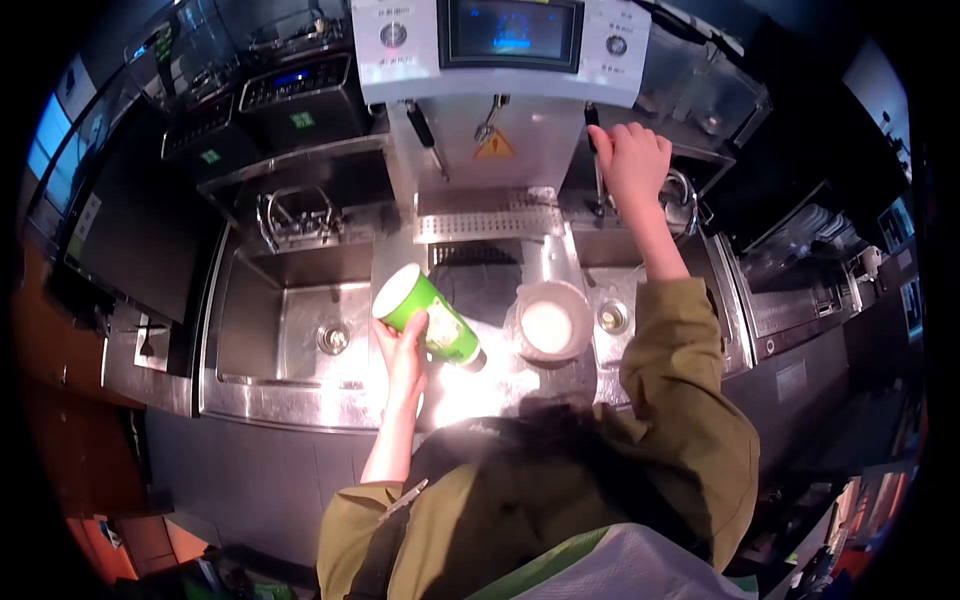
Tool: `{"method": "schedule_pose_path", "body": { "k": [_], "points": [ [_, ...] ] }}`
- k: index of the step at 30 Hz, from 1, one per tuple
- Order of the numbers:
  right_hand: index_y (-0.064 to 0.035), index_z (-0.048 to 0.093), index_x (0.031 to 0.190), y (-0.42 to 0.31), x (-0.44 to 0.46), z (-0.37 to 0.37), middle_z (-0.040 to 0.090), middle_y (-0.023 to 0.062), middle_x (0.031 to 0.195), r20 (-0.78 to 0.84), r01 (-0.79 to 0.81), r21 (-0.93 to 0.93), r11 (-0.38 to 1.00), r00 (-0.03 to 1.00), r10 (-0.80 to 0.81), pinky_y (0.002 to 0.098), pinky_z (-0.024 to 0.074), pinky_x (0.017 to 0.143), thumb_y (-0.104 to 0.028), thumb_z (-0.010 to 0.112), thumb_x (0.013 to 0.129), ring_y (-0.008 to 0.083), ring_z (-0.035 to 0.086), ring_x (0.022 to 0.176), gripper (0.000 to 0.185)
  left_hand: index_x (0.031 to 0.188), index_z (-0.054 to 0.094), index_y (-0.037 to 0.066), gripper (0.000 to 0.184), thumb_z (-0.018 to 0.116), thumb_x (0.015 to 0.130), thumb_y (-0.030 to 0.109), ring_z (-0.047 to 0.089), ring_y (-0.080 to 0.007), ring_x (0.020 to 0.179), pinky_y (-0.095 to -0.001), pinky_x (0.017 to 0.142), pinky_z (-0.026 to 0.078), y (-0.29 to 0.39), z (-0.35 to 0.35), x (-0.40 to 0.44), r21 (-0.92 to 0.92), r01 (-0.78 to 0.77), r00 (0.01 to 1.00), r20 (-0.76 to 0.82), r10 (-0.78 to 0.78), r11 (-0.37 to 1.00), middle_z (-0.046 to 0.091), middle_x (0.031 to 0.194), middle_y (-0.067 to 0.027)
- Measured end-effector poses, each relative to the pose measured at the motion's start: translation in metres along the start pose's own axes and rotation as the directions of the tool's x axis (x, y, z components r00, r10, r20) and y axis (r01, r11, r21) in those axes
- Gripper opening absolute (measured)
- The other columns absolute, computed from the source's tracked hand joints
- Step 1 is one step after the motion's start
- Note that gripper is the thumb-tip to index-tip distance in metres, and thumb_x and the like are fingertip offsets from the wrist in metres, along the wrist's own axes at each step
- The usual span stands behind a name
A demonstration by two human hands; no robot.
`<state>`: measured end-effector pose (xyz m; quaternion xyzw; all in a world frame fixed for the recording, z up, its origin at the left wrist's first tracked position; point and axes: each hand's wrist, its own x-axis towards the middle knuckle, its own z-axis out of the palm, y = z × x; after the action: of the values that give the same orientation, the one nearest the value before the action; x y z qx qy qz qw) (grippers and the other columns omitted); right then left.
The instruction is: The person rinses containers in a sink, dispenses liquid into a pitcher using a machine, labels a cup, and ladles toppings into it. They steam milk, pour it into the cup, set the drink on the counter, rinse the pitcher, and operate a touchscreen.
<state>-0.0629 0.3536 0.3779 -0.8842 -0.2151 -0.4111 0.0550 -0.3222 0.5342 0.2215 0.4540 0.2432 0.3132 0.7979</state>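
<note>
Head view, and most of the working area is taken up by a steel counter [455, 395], lit so hard near its front edge that detail is washed out. Its back is dominated by a tall machine [540, 125], into whose top a lit screen [512, 30] is set, with a perforated drip tray [490, 222] fitted at the foot. On either side the steel is broken by a basin: a left sink [250, 330], its drain [333, 338] plainly seen, and a right sink [605, 285], partly hidden by the outstretched arm. Behind the left one, two dark appliances [305, 100] are lined up

Olive sleeves [675, 350] are worn on both arms, and what a spread of hands! The right hand [635, 165] is raised to the machine's right side, fingers curled in, thumb laid against a black handle [592, 118]; whether that handle is fully gripped cannot be told. Down below, the left hand [400, 350] is wrapped round a green cup [430, 315], and the cup is held at a tilt over the counter, white mouth turned up and leftward, base pointed right

Just right of the cup, a round translucent container [578, 310] is stood, whitish contents [547, 327] seen inside. Smallest of all, a yellow warning label [495, 145] is stuck on the machine's front
</note>
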Motion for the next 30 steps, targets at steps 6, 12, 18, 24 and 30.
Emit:
{"method": "schedule_pose_path", "body": {
  "k": [6,12,18,24,30],
  "points": [
    [-0.0102,0.061,0.089,-0.050,0.053,-0.028,0.049,0.0037,0.086,-0.580,0.404,0.163,0.900,0.777,-0.244,0.0342,0.0341,0.070,-0.017,0.060,0.067,0.0199,0.047,0.078,0.023,0.119,0.029,0.004,0.061,0.066,0.070,0.006,0.043,-0.0194,0.103,-0.0309,0.089,0.034,-0.013,0.027,0.000,-0.005,0.033,0.989,0.146,-0.032,0.999,0.042,0.113,-0.0107],
    [-0.0097,0.061,0.089,-0.054,0.057,-0.033,0.049,0.0035,0.086,-0.631,0.446,0.298,0.844,0.755,-0.176,0.0327,0.0321,0.069,-0.009,0.056,0.060,0.0190,0.045,0.075,0.029,0.119,0.030,0.002,0.060,0.066,0.071,0.008,0.041,-0.0192,0.105,-0.0312,0.091,0.031,-0.006,-0.003,0.010,0.172,-0.162,0.987,0.011,0.163,0.972,0.041,0.114,-0.0114],
    [-0.0072,0.054,0.081,-0.057,0.061,-0.014,0.054,0.0048,0.093,-0.713,0.568,0.342,0.748,0.675,-0.186,0.0379,0.0312,0.081,-0.006,0.053,0.058,0.0227,0.048,0.092,0.023,0.119,0.032,0.003,0.055,0.063,0.074,0.010,0.044,-0.0174,0.102,-0.0300,0.087,0.034,0.001,-0.015,0.011,0.130,-0.181,0.982,-0.032,0.186,0.975,0.044,0.111,-0.0090],
    [-0.0059,0.049,0.082,-0.062,0.066,-0.012,0.057,0.0060,0.099,-0.691,0.570,0.357,0.740,0.694,-0.201,0.0443,0.0243,0.094,-0.005,0.051,0.060,0.0261,0.046,0.105,0.023,0.119,0.033,0.003,0.054,0.062,0.074,0.010,0.044,-0.0171,0.102,-0.0291,0.086,0.034,-0.001,-0.018,0.007,0.167,-0.167,0.985,-0.023,0.173,0.972,0.045,0.111,-0.0085],
    [-0.0055,0.053,0.090,-0.055,0.056,-0.016,0.058,0.0045,0.100,-0.653,0.565,0.337,0.753,0.717,-0.245,0.0441,0.0232,0.096,-0.005,0.051,0.061,0.0249,0.046,0.108,0.029,0.118,0.036,0.006,0.051,0.062,0.075,0.012,0.043,-0.0161,0.104,-0.0307,0.087,0.033,0.011,-0.010,0.015,0.102,-0.142,0.990,-0.011,0.143,0.985,0.045,0.112,-0.0065]
  ]
}}
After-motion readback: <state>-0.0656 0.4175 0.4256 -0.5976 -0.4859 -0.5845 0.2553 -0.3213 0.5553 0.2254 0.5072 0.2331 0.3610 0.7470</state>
